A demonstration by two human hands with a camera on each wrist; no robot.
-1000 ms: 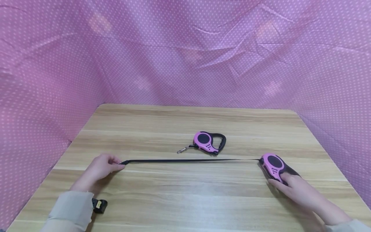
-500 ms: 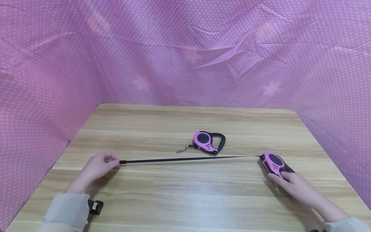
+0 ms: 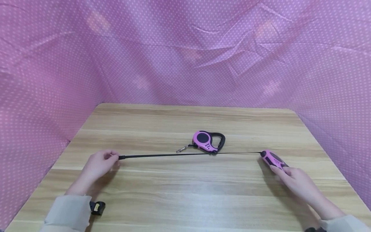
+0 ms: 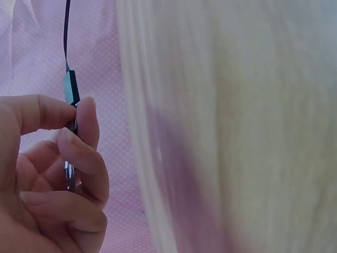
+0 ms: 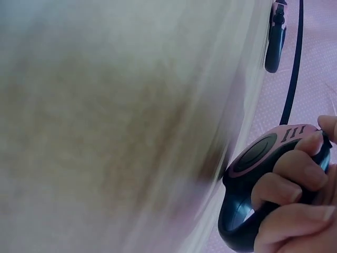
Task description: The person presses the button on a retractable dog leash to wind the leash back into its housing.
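Note:
My right hand (image 3: pixel 298 183) grips the pink and black retractable leash (image 3: pixel 272 158) by its handle, tilted above the table at the right. From its nose a black strap (image 3: pixel 162 155) runs taut to the left. At the far end, my left hand (image 3: pixel 99 164) pinches the metal clip (image 4: pixel 69 171) between thumb and fingers, just below the strap's black end sleeve (image 4: pixel 70 87). Curled fingers cover part of the clip. In the right wrist view the fingers wrap the leash body and handle (image 5: pixel 237 226).
A second pink and black retractable leash (image 3: pixel 203 138) lies mid-table, its silver clip (image 3: pixel 182 149) pointing left. In the head view the taut strap passes across its lower edge. Pink dotted cloth (image 3: pixel 185 64) hangs around the wooden table (image 3: pixel 174 199).
Both hands have risen a little, lifting the strap off the table. The held leash has turned more onto its edge. The second leash stays put.

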